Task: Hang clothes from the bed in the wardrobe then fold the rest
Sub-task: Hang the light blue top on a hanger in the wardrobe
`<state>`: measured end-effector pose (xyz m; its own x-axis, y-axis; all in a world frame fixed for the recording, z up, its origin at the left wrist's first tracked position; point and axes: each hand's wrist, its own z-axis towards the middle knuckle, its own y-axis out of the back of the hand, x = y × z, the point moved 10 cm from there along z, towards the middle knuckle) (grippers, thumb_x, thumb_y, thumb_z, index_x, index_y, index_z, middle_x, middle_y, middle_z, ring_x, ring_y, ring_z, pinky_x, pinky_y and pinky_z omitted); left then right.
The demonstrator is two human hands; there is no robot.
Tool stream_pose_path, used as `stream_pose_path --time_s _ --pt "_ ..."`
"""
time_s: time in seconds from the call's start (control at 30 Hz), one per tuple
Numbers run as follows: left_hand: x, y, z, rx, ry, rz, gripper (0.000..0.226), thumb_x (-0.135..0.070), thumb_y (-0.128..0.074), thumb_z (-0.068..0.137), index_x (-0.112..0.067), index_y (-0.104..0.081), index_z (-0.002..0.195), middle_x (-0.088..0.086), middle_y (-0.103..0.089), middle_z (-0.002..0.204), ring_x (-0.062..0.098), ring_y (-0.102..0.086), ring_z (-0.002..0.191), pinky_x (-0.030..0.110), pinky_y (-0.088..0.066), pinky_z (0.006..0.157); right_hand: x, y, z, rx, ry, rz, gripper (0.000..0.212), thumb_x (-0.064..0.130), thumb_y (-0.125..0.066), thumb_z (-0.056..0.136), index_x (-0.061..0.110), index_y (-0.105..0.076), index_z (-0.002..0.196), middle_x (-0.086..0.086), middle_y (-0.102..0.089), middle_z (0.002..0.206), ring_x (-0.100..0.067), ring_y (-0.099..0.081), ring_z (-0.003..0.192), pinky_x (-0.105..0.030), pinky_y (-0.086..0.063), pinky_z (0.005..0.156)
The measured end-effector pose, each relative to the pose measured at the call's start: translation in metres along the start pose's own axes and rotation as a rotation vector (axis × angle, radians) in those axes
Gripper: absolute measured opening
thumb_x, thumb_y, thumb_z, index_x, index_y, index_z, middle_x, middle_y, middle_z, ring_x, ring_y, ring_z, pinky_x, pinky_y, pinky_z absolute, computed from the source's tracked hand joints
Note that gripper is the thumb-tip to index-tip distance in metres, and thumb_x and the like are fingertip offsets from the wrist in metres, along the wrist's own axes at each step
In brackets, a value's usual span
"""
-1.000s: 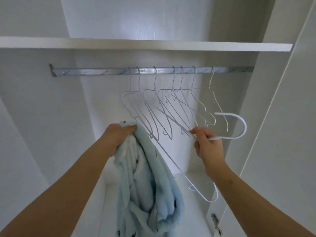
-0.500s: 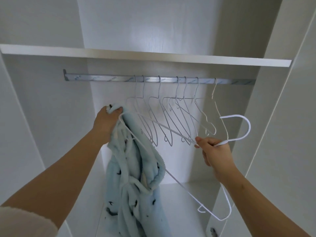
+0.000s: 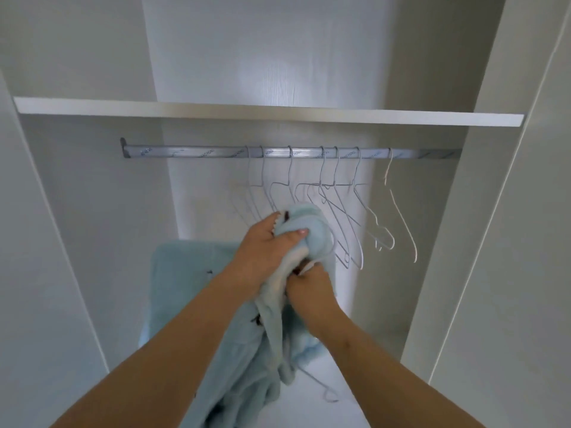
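Fingers [image 3: 292, 239] curl tight around blue fleece [image 3: 312, 222].

A metal rail [image 3: 185, 151] spans the wardrobe bay just under a white shelf [image 3: 278, 114], whose top is out of sight. Seven white wire hangers [image 3: 340, 196] hang from the rail's right half, the rightmost slightly apart. Below is the white wardrobe floor [image 3: 355, 396], and the blue garment [image 3: 247, 366] seems to rest its lower folds there.
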<state>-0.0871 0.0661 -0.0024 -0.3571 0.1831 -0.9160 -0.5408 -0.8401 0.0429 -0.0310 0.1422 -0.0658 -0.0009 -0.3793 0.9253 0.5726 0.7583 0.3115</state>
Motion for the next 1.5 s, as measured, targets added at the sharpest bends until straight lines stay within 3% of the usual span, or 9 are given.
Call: stream_pose_path --time_s 0.1,0.27,0.4,0.63,0.77,0.87,1.0,1.2,1.5 --pt "-0.012 0.037 -0.001 -0.094 -0.105 0.124 0.008 -0.022 -0.065 0.081 -0.025 -0.062 0.088 -0.012 -0.068 0.081 0.005 -0.063 0.079 0.014 -0.049 0.069 -0.004 0.010 0.003 -0.114 -0.029 0.233 0.035 0.011 -0.055 0.088 0.014 -0.049 0.054 0.009 -0.043 0.040 -0.008 -0.036 0.044 -0.023 -0.032 0.046" --pt "-0.014 0.037 -0.001 0.130 -0.381 1.133 0.060 -0.055 -0.033 0.063 -0.011 -0.058 0.094 0.005 -0.061 0.083 0.028 -0.058 0.089 0.033 -0.036 0.076 -0.004 0.034 0.016 -0.206 -0.022 0.267 0.034 0.017 -0.059 0.088 0.012 -0.057 0.054 0.009 -0.046 0.035 -0.005 -0.041 0.037 -0.024 -0.036 0.050" --pt "0.015 0.028 0.000 0.315 -0.190 1.064 0.050 -0.057 -0.060 0.076 -0.034 -0.042 0.117 -0.010 -0.059 0.082 0.016 -0.059 0.078 0.027 -0.038 0.064 0.006 0.030 0.018 -0.185 0.025 0.199 0.028 0.021 -0.059 0.090 0.014 -0.055 0.062 0.010 -0.048 0.037 -0.003 -0.044 0.038 -0.022 -0.037 0.052" --pt "-0.004 0.070 0.007 -0.174 -0.224 0.591 0.029 -0.056 -0.065 0.069 -0.045 -0.051 0.091 -0.022 -0.061 0.080 0.009 -0.061 0.082 0.028 -0.047 0.073 0.038 0.060 -0.029 -0.562 0.548 0.054 0.033 0.015 -0.057 0.081 0.031 -0.035 0.062 0.013 -0.043 0.057 -0.007 -0.044 0.059 -0.018 -0.037 0.063" --pt "-0.033 0.072 0.012 -0.180 -0.325 0.479 0.027 -0.058 -0.061 0.063 -0.049 -0.048 0.085 -0.042 -0.057 0.076 -0.018 -0.055 0.073 0.004 -0.040 0.062 -0.040 0.041 -0.016 -0.339 0.191 -0.252 0.041 0.023 -0.062 0.085 0.026 -0.032 0.057 0.011 -0.038 0.048 -0.005 -0.037 0.047 -0.023 -0.040 0.054" --pt "-0.052 0.067 0.015 -0.162 -0.392 0.413 0.023 -0.046 -0.066 0.069 -0.045 -0.050 0.085 -0.042 -0.057 0.077 -0.020 -0.055 0.075 -0.002 -0.038 0.063 -0.108 0.031 -0.005 -0.132 -0.301 -0.377 0.043 0.044 -0.068 0.077 0.017 -0.046 0.101 0.000 -0.051 0.100 -0.023 -0.052 0.097 -0.031 -0.041 0.080" --pt "-0.067 0.071 0.019 -0.167 -0.448 0.383 0.029 -0.033 -0.073 0.075 -0.043 -0.050 0.089 -0.030 -0.059 0.082 -0.019 -0.055 0.076 -0.002 -0.038 0.065 -0.162 -0.018 -0.028 0.228 -0.800 0.194 0.020 0.021 -0.067 0.079 0.008 -0.058 0.092 -0.008 -0.062 0.082 -0.020 -0.061 0.067 -0.027 -0.053 0.058" --pt "-0.047 0.109 0.021 -0.138 -0.398 0.613 0.025 -0.035 -0.068 0.069 -0.043 -0.047 0.079 -0.023 -0.056 0.070 -0.024 -0.051 0.067 -0.003 -0.035 0.060 -0.131 0.024 0.018 -0.008 -0.658 0.964 0.019 0.006 -0.042 0.094 -0.002 -0.060 0.093 -0.018 -0.070 0.072 -0.031 -0.067 0.062 -0.038 -0.055 0.044" --pt "-0.012 0.149 0.024 -0.287 -0.268 0.680 0.022 -0.045 -0.058 0.068 -0.032 -0.055 0.085 -0.012 -0.058 0.071 0.007 -0.054 0.066 0.005 -0.038 0.059 -0.076 0.068 0.029 0.090 -0.585 1.008 0.062 0.058 -0.040 0.086 0.006 -0.074 0.091 -0.016 -0.072 0.090 -0.032 -0.071 0.073 -0.041 -0.056 0.059"
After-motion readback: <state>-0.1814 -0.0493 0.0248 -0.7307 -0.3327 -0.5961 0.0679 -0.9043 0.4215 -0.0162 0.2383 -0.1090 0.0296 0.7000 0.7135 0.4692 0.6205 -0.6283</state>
